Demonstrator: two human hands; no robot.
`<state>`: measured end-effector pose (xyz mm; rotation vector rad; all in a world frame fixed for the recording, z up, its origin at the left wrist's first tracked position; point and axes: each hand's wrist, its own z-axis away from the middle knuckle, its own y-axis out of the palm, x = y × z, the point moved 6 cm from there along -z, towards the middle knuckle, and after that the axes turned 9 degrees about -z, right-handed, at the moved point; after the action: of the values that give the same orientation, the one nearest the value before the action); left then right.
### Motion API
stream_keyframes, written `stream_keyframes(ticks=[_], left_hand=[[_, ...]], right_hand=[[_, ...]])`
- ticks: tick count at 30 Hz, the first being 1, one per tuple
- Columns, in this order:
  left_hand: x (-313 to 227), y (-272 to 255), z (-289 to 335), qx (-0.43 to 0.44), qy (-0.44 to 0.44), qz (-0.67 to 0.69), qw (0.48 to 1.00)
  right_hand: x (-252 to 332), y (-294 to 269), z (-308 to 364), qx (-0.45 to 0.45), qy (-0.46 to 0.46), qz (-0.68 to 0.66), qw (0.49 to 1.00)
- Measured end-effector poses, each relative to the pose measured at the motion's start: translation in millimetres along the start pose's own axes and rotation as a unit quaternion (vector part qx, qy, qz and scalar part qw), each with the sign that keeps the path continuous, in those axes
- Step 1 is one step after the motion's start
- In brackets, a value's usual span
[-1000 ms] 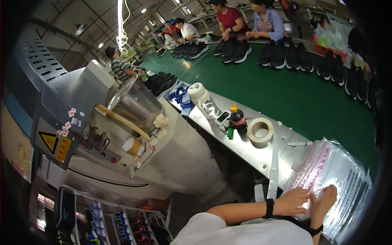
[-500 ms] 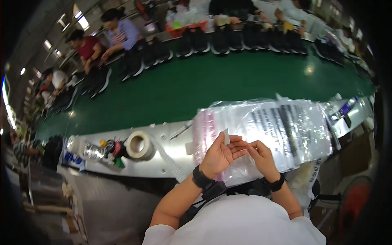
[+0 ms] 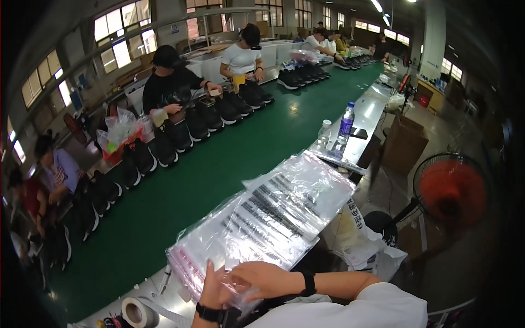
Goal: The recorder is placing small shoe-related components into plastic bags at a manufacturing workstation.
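At the lower middle, my left hand (image 3: 213, 288) is over the pink-edged end of a stack of clear plastic bags (image 3: 268, 218). Its thumb points up, and the other fingers are partly covered by my right hand (image 3: 263, 277). My right hand reaches across from the right, its bent fingers apart and meeting the left fingers. A pale bit shows between the left thumb and fingers, too small to name. The bags lie flat, with dark print on them. Both wrists wear black bands.
A label roll (image 3: 139, 312) stands at the lower left, near a pen (image 3: 165, 279). Black shoes (image 3: 197, 124) line the far side of the green table (image 3: 180, 191), where people work. Past the bags stand bottles (image 3: 346, 121); a red fan (image 3: 453, 191) is at right.
The view has swung right, bringing the bottles and fan fully in. My right hand has come over the left one. The white piece at my left thumb no longer shows plainly.
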<state>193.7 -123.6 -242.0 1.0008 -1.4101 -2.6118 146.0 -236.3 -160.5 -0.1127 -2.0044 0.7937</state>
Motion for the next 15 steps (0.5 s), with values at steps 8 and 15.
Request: stream_keyframes(ticks=[8,15], left_hand=[[-12,-23,93,-0.208,0.254,-0.181,0.927],[40,-23,61,-0.266,0.136,-0.263,0.917]], right_hand=[[-31,29,-8,0.069,0.067,0.129,0.987],[-134,-109,4,-0.306,0.272,-0.305,0.86]])
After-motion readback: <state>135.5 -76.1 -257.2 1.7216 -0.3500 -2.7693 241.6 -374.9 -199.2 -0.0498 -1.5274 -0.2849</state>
